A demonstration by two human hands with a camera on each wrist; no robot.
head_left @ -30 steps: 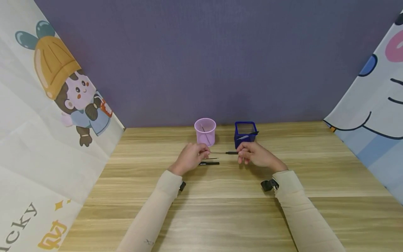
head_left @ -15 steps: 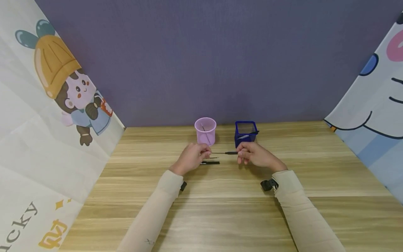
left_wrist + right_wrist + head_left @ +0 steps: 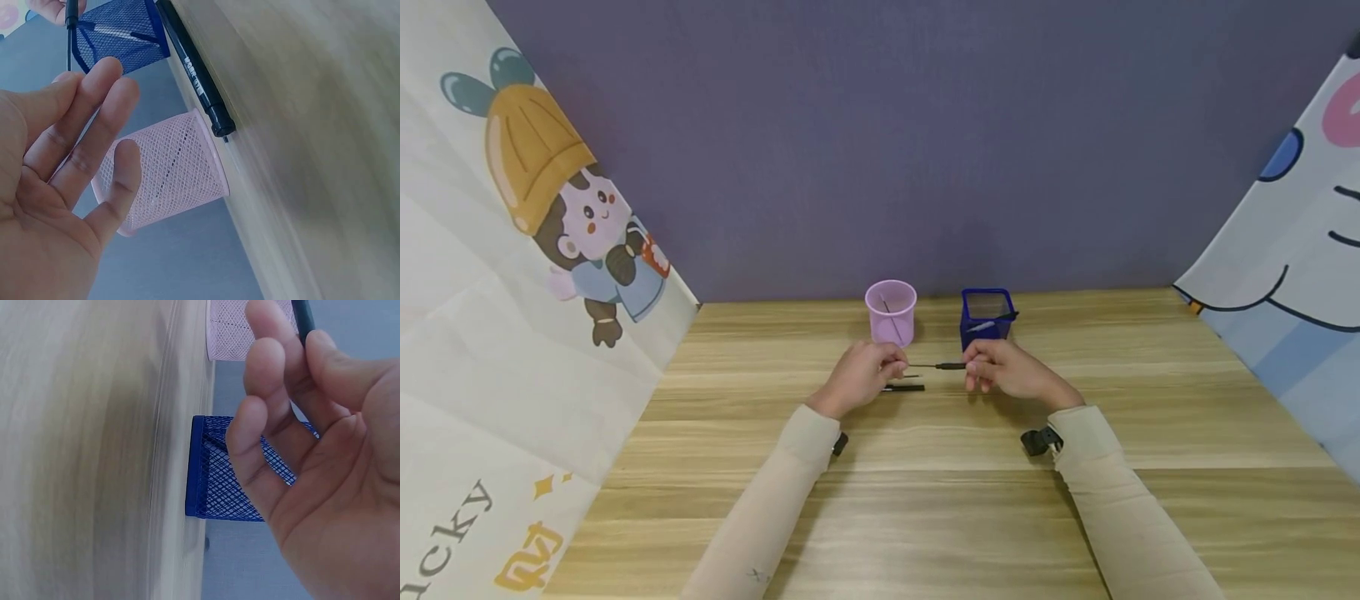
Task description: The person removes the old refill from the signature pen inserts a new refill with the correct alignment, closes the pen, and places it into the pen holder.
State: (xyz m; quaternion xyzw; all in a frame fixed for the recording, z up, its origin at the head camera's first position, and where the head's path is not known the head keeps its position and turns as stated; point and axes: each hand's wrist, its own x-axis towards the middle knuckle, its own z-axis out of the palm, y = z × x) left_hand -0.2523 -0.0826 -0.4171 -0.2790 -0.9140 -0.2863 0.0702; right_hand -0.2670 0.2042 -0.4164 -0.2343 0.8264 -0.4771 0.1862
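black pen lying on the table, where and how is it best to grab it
I'd pinch the black pen mid-barrel across its long sides, from above and the near side: it lies flat and slender, the left hand covers its left end in the head view, and a thin rod appears to lie just beyond it.

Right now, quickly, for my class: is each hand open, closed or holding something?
Left hand: holding the thin rod in a pinch.
Right hand: holding the black barrel in a pinch.
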